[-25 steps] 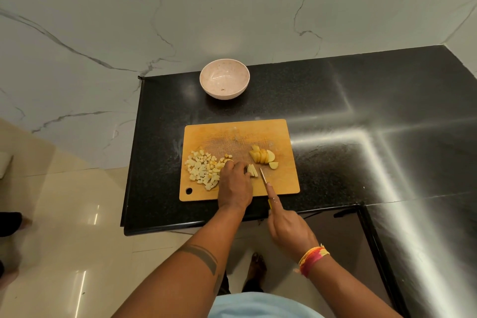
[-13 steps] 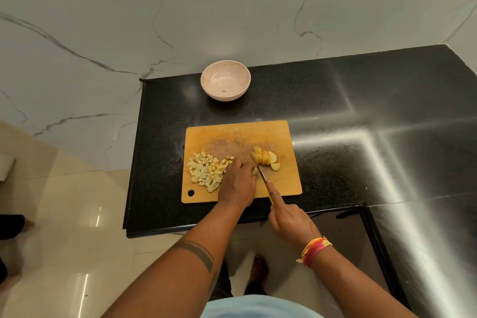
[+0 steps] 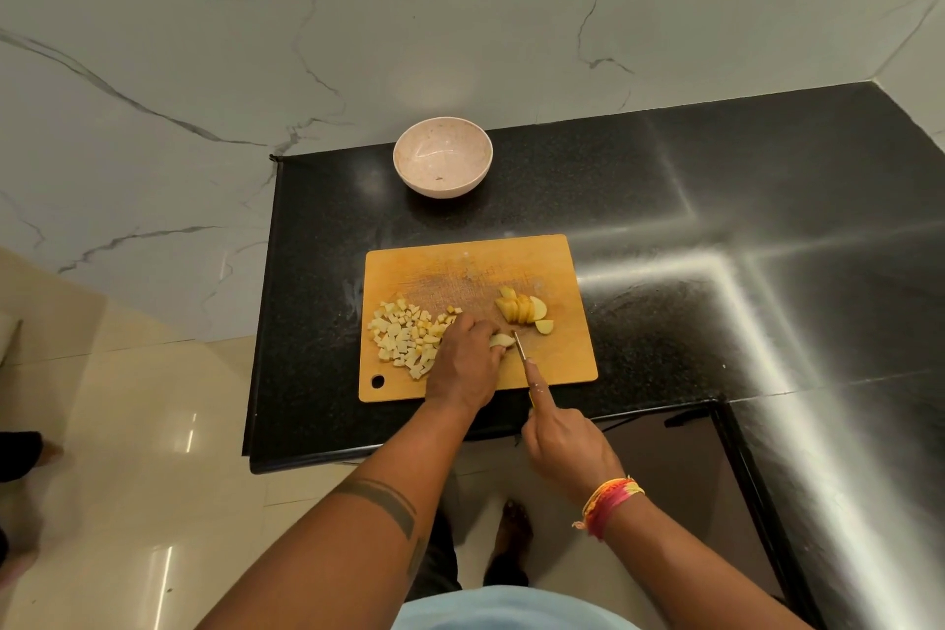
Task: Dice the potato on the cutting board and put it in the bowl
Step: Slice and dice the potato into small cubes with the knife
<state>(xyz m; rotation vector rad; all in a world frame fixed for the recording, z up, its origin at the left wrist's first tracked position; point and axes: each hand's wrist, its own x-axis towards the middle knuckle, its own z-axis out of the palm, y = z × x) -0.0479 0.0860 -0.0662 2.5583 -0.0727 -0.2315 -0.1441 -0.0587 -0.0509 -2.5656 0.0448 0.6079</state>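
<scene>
Cutting board [image 3: 572,363], taken as the landmark, lies on the black counter [image 3: 665,200]; the empty bowl [image 3: 443,149] stands beyond its far edge, well apart from it. On the board's left part sits the pile of finished dice [image 3: 404,338]; on its right part, a fanned stack of potato slices [image 3: 521,309] with one loose slice [image 3: 544,326] just beside it. At the board's near middle, your left hand [image 3: 468,363] is curled over and pins a pale potato piece [image 3: 502,340], fingertips tucked toward the cut face. Your right hand [image 3: 562,445] is wrapped round the knife handle off the board's near edge, forefinger stretched along the spine of the knife [image 3: 520,351], whose blade stands just right of the held piece. The step in hand appears to be cross-cutting this piece into cubes; by the look of the piles, roughly half the potato is diced and nothing has reached the bowl. To do it well, keep your left fingertips curled back so the knuckles, not the tips, face the blade; walk that hand leftward after each stroke to keep the cubes even with those already in the pile. Bring the blade straight down to the board rather than sawing, since a small wet piece may slip. Sweep each batch toward the pile on the board's left before drawing the next slices from the stack.
</scene>
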